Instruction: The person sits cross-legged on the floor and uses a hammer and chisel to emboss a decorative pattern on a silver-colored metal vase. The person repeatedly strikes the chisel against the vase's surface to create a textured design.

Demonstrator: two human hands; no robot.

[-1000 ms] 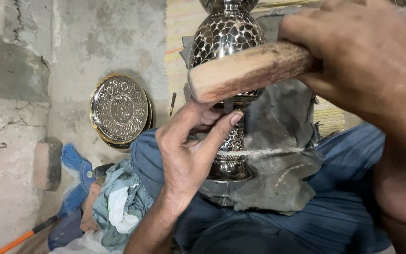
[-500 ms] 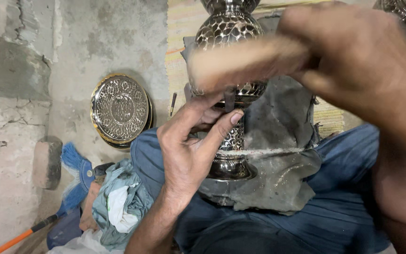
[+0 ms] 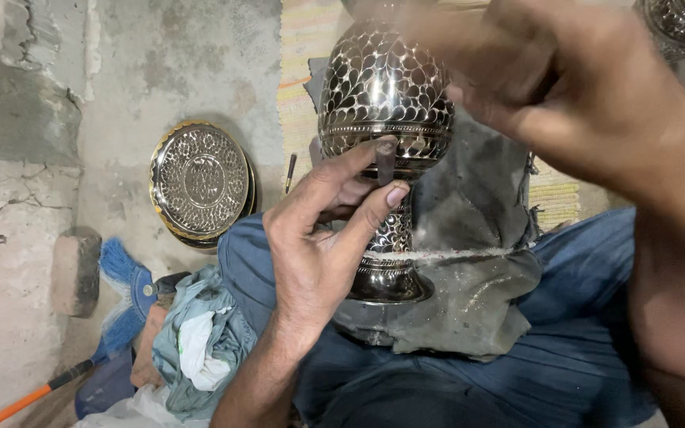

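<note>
1. Head view: the left hand (image 3: 323,238) pinches a small dark chisel (image 3: 385,161) between thumb and forefinger, its tip set against the lower band of the engraved metal vase (image 3: 382,95).
2. The vase stands upright just beyond the left hand's fingers, its foot resting on a grey cloth (image 3: 469,293) spread over the person's lap in blue trousers (image 3: 580,317).
3. The right hand (image 3: 588,103) hangs above and to the right of the vase, blurred; its fingers look curled, but I cannot tell whether they grip anything.
4. Well left of the left hand, an engraved round plate (image 3: 198,182) leans against the wall; below it lie a bundle of rags (image 3: 200,341) and an orange-handled tool (image 3: 25,396).
</note>
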